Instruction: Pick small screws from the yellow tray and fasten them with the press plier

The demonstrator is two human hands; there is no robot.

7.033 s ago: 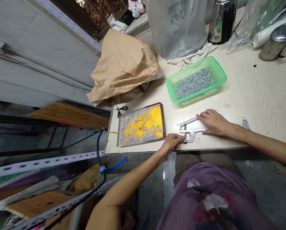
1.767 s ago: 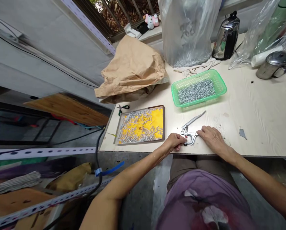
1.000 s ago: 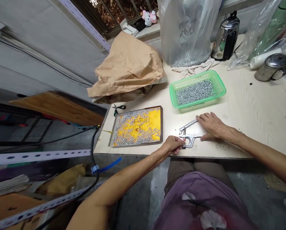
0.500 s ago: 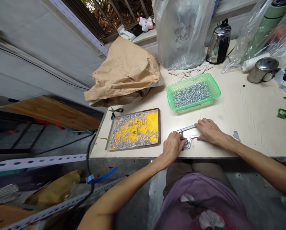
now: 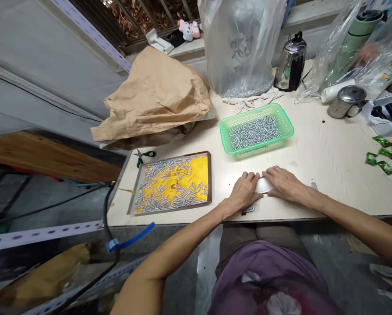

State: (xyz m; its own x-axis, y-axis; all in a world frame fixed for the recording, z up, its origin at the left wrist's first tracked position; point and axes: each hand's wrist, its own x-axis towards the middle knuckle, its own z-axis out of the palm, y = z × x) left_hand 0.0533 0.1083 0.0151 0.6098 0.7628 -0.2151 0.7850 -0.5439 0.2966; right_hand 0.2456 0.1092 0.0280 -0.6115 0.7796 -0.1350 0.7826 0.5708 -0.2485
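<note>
A flat silver metal frame (image 5: pixel 263 185) lies at the front of the table, partly covered by both hands. My left hand (image 5: pixel 244 191) is closed over its left part, with the thumb along the near side, hiding most of that end. My right hand (image 5: pixel 284 184) pinches the right end, thumb on the near edge and fingers on the far edge. To the left of my left hand sits a shallow tray (image 5: pixel 209 177) with a yellow bottom, strewn with small silver metal pins. Beyond my hands stands a green plastic basket (image 5: pixel 289 130) that holds many similar pins.
Brown paper (image 5: pixel 156 92) lies crumpled behind the tray, near dark-handled scissors (image 5: pixel 148 154). At the back stand a large clear plastic bag (image 5: pixel 241 48) and a metal kettle (image 5: pixel 292 61). A lidded metal cup (image 5: pixel 347 101) and several green wrapped packets (image 5: pixel 386 153) are at the right.
My left hand has moved further along the metal frame toward my right hand and covers its spring and loop part. The whole view has shifted slightly.
</note>
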